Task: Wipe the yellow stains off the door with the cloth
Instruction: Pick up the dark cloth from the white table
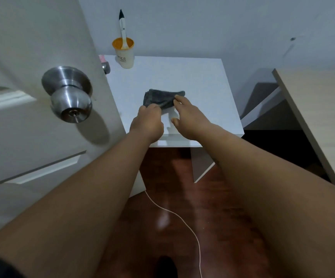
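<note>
The left hand point(149, 121) curls its fingers onto the near-left corner of the folded dark grey cloth point(162, 98), apparently pinching it. The right hand point(186, 117) has straight, relaxed fingers, their tips touching the cloth's near-right edge. The cloth lies on the white surface point(202, 81), its long axis running left to right, just ahead of both hands. The white panelled door point(32, 37) stands left of the cloth, so the left hand looks better placed to carry it there. Beyond the cloth stands a cream cup with a yellow-stained inside point(125, 54).
</note>
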Demonstrator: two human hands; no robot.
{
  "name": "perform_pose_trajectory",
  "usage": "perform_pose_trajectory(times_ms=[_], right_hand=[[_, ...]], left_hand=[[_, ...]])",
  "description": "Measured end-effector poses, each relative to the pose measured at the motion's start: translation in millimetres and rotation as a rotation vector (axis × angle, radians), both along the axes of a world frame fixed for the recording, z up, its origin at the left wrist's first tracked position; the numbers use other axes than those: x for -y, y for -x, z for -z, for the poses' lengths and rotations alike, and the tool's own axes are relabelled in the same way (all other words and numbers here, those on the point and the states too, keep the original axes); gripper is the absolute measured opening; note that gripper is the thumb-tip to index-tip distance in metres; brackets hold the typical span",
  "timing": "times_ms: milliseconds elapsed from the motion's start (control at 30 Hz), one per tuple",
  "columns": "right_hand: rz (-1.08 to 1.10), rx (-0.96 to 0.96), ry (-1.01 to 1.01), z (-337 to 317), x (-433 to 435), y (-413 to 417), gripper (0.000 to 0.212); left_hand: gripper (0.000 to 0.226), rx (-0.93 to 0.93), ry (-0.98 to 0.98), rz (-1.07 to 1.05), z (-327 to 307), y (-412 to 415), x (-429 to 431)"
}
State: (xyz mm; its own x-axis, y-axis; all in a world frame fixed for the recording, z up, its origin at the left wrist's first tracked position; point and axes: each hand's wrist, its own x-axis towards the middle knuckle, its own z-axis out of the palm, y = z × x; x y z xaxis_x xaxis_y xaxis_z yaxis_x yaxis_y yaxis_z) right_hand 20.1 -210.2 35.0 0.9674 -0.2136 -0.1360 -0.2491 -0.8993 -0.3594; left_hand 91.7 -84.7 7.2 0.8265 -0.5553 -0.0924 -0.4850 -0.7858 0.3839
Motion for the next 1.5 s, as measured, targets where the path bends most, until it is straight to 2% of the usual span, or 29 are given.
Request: perform_pose_trajectory(times_ms=[67,133,233,300,400,500,600,700,800,867,1000,1167,1233,1300,1400,1500], right_hand=[[0.011,0.005,-0.008,-7.2,0.2,6.7,0.060],[0.016,0.028,-0.008,-18.1,-4.4,16.1,0.059],[0.014,0.091,-0.030,-41.2,-15.7,30.0,0.060],[0.009,0.114,-0.053,-55.3,-23.1,41.0,0.060],[0.065,0.150,-0.110,-73.4,-31.2,63.7,0.061],[0.164,0.209,-0.219,-86.4,-45.1,90.3,0.061],[0.283,0.310,-0.370,-96.4,-73.8,114.5,0.058],[0.421,0.392,-0.466,-101.0,-104.8,137.5,0.052],[0.487,0.372,-0.560,-104.9,-132.7,159.6,0.049],[0.493,0.338,-0.588,-103.7,-150.9,172.3,0.047],[0.459,0.275,-0.794,-102.3,-192.5,192.3,0.044],[0.373,0.254,-0.973,-102.4,-244.9,191.9,0.017],[0.352,0.234,-1.011,-105.2,-257.2,187.3,0.007],[0.310,0.209,-1.033,-112.3,-267.6,182.1,0.012],[0.238,0.173,-1.060,-129.9,-281.0,173.1,0.020],[0.202,0.168,-1.074,-145.8,-294.2,166.5,0.010]], left_hand=[[0.016,0.008,0.071,-0.029,-4.7,-0.1,-0.2],[0.025,-0.035,0.129,-0.036,-16.7,5.7,-0.8],[0.029,-0.172,0.343,-0.124,-46.2,21.1,-3.5],[0.013,-0.292,0.468,-0.208,-64.4,31.6,-8.3],[0.040,-0.540,0.557,-0.238,-83.4,46.4,-21.3],[0.015,-0.651,0.630,-0.132,-103.6,66.5,-39.3],[0.007,-0.723,0.685,-0.092,-128.8,94.8,-63.6],[0.010,-0.676,0.688,-0.056,-150.2,118.0,-86.3],[0.012,-0.567,0.630,-0.010,-162.5,129.1,-105.5],[0.015,-0.521,0.580,-0.001,-163.2,134.0,-123.4],[0.014,-0.421,0.514,-0.002,-166.7,142.4,-160.3],[0.023,-0.275,0.391,-0.016,-179.4,150.3,-201.3],[0.014,-0.317,0.369,-0.030,-185.3,151.1,-218.2],[0.012,-0.353,0.410,-0.098,-188.8,148.9,-239.0],[0.029,-0.603,0.569,-0.204,-198.9,147.9,-282.3],[0.052,-0.820,0.636,-0.227,-206.4,154.6,-325.4]])
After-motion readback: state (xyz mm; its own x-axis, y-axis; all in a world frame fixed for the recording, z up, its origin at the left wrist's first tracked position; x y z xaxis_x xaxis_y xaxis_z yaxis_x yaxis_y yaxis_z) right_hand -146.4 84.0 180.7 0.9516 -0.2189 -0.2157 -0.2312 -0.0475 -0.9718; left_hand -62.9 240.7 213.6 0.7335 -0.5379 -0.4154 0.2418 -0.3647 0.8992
